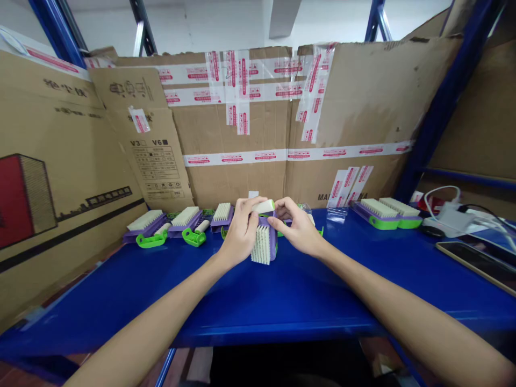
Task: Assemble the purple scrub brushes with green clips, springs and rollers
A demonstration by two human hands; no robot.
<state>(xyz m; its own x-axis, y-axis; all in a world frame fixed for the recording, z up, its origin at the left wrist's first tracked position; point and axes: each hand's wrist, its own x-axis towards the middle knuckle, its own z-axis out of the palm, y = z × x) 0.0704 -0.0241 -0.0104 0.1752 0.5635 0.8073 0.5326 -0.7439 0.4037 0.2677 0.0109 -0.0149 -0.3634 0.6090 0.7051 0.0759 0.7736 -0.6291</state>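
Observation:
In the middle of the table, my left hand (241, 231) is closed around a purple scrub brush (262, 244), whose pale bristles face me. A white cylinder with a green end (265, 206) lies across its top, under my left fingers. My right hand (297, 228) is at the brush's right edge, with thumb and fingertips curled against the purple body and near the green end. The right fingertips are partly hidden. Behind my left hand is another bristle brush (222, 213), lying bristles up.
Two brushes with green handles, a left one (145, 220) and its neighbour (185, 216), lie at the back left. A pair of brushes (385, 212) sits back right. A phone (479, 263) and a white charger (453, 217) are far right. Taped cardboard (237, 129) walls the back.

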